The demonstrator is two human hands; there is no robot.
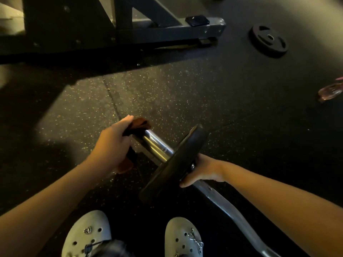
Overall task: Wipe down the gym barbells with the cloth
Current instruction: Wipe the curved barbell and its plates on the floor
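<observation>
The barbell (222, 202) is lying on the speckled rubber floor (185, 93), its long axis running from the lower right, by the person's right side, up and away to the left. A dark weight plate (172, 167) is sitting on the chrome sleeve (156, 143), and the curved shaft is trailing off behind it toward the bottom edge.

The left grip (111, 143) is closing round the cloth (138, 123), a dark reddish rag, and clamping it over the far tip of the sleeve; bare chrome is showing between cloth and plate. The right grip (204, 169) is curling round the shaft just behind the plate, on the near side, seemingly steadying the bar.

The coming stroke is turning on this: the bare chrome is lying from the left grip toward the plate, down and to the right, so the cloth is likely needing to slide along that axis or twist round it. The left grip is the nearer one; the plate is blocking the right.

Well apart, a loose plate (268, 40) is lying flat near a steel rack base (167, 30); pale clogs (89, 232) are showing below. No brand, label or writing is legible; the light is too dim.
</observation>
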